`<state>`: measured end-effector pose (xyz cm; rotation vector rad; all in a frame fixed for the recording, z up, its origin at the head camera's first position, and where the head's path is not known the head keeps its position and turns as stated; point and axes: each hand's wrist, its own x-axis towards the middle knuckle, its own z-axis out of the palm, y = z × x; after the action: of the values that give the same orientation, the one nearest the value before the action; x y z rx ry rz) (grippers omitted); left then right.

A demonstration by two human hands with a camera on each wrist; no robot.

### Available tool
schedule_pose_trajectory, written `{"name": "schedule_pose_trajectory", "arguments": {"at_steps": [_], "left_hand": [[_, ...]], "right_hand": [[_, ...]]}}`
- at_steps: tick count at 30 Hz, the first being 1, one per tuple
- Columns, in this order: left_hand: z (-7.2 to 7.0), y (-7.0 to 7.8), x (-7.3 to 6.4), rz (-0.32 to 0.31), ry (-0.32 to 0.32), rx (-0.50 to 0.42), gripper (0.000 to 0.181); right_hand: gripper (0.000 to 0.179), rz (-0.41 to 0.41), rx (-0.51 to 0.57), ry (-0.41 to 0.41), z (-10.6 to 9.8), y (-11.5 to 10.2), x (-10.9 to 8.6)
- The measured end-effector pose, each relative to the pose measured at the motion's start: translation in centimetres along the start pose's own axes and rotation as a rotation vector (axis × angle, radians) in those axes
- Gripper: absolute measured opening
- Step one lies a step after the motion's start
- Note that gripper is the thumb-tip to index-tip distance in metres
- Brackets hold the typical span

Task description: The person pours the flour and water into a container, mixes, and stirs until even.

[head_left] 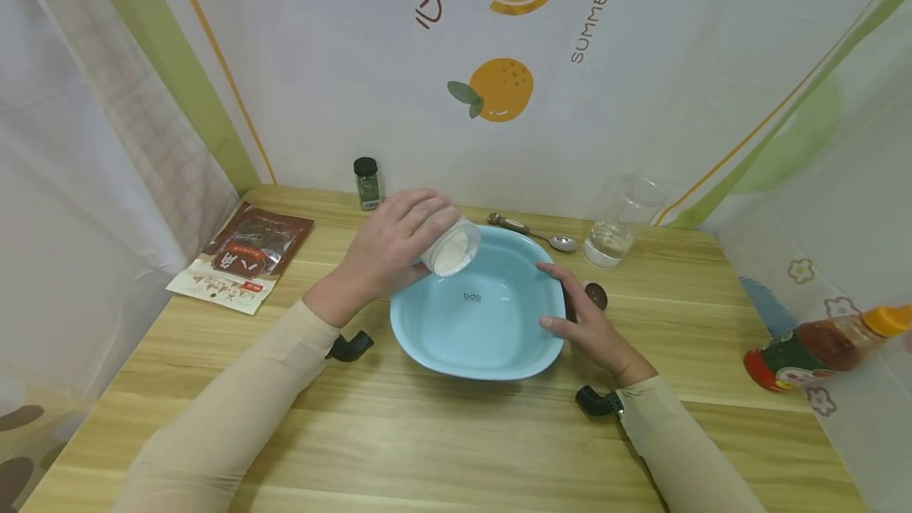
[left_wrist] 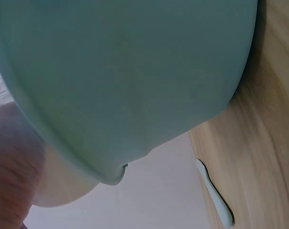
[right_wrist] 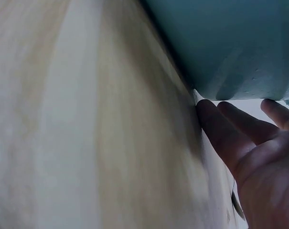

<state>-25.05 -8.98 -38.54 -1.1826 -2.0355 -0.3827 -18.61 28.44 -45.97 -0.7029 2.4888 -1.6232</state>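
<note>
In the head view my left hand (head_left: 402,244) grips a clear jar (head_left: 466,237) of white powder (head_left: 451,252), tilted over the left side of a light blue basin (head_left: 492,339). The left wrist view shows part of that hand (left_wrist: 13,167) and the jar (left_wrist: 63,183) behind the basin's outer wall (left_wrist: 134,86). On the basin's right side, my right hand (head_left: 594,335) holds the rim, its thumb reaching over the edge. Its fingers (right_wrist: 225,129) lie along the basin's outer wall (right_wrist: 230,52) in the right wrist view.
Behind the basin lie a spoon (head_left: 563,243) and a black-capped spice jar (head_left: 367,184). A clear cup (head_left: 609,240) of liquid and a small dark brown rounded object (head_left: 596,296) are right of it. A brown-and-white packet (head_left: 245,256) lies left; a sauce bottle (head_left: 819,351) stands far right.
</note>
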Motion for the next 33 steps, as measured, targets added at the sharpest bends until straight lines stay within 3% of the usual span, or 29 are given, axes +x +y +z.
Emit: {"name": "schedule_pose_trajectory", "arguments": {"at_steps": [33], "left_hand": [[-0.17, 0.34, 0.47, 0.048, -0.083, 0.070, 0.083]], "right_hand": [[0.080, 0.013, 0.001, 0.006, 0.02, -0.16, 0.04]]}}
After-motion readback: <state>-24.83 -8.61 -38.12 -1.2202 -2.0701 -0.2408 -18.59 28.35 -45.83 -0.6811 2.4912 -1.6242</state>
